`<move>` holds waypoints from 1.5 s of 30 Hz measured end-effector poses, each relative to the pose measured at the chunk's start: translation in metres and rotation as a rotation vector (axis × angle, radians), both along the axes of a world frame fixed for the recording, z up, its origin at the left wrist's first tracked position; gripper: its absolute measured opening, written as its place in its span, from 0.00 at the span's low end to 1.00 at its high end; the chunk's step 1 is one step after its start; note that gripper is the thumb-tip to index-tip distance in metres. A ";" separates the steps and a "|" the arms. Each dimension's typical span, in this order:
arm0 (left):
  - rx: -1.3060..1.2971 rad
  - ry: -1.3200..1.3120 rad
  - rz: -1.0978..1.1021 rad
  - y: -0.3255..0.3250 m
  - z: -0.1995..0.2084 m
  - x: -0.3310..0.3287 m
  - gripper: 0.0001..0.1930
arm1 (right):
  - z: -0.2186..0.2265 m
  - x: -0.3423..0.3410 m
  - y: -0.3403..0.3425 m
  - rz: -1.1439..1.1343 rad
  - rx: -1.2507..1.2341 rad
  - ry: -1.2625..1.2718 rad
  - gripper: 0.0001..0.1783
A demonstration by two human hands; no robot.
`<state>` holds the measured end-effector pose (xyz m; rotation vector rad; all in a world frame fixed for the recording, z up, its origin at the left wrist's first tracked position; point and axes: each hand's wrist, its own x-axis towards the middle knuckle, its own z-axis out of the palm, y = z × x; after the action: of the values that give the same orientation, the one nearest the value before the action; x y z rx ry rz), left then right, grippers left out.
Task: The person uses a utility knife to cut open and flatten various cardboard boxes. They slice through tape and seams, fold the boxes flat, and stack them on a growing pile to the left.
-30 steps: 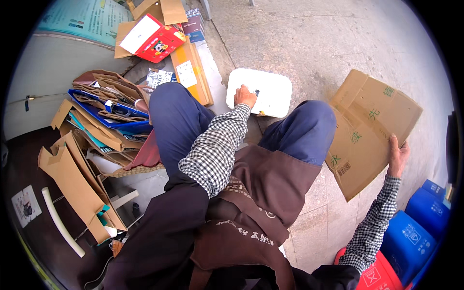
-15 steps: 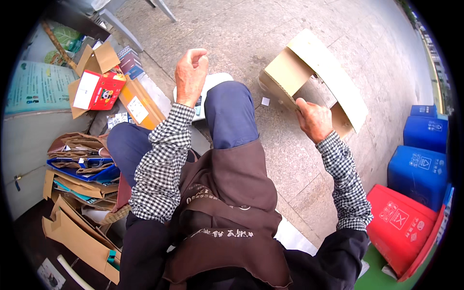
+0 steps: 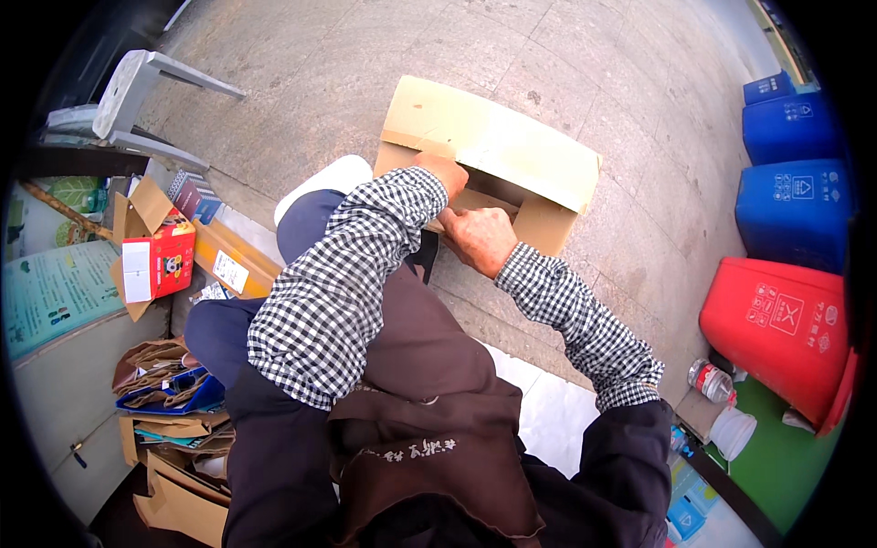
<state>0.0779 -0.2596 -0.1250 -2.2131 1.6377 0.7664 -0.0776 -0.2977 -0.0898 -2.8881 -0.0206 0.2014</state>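
Note:
An open, empty-looking cardboard box point(image 3: 489, 128) lies in front of me, its long flap raised on the far side. My right hand point(image 3: 480, 239) is closed on the box's near edge, thumb on top. Just left of it, my left hand point(image 3: 442, 172) reaches over the box opening, bent at the wrist; its fingers are hidden, so its grip does not show. The two hands are close together. My blue trouser knee and a white stool-like seat point(image 3: 324, 187) are beside the left forearm.
Flattened cardboard point(image 3: 187, 493) is stacked at lower left, below a red printed carton point(image 3: 169, 251) and a brown taped box point(image 3: 239, 260). A grey plastic stool point(image 3: 128, 91) stands far left. Blue bins point(image 3: 790, 205) and a red bin point(image 3: 776, 310) line the right, near a plastic bottle point(image 3: 711, 381).
My left hand has moved right from the air over to the box. The right hand has drawn the box leftward and nearer the middle. The view has shifted too.

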 end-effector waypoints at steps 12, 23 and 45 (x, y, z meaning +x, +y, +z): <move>-0.166 -0.132 -0.142 0.003 -0.005 0.002 0.12 | -0.035 -0.033 -0.112 -0.334 0.433 0.252 0.16; -0.349 -0.089 -0.227 0.027 0.005 0.019 0.09 | -0.086 0.004 -0.130 -0.322 -0.400 0.796 0.30; -0.656 -0.048 -0.181 0.025 0.001 0.031 0.08 | 0.036 -0.032 -0.148 -0.217 -0.120 0.235 0.16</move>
<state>0.1085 -0.2345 -0.1245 -2.3920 2.2622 0.1225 -0.1095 -0.4458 -0.0543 -2.9356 0.3558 0.5137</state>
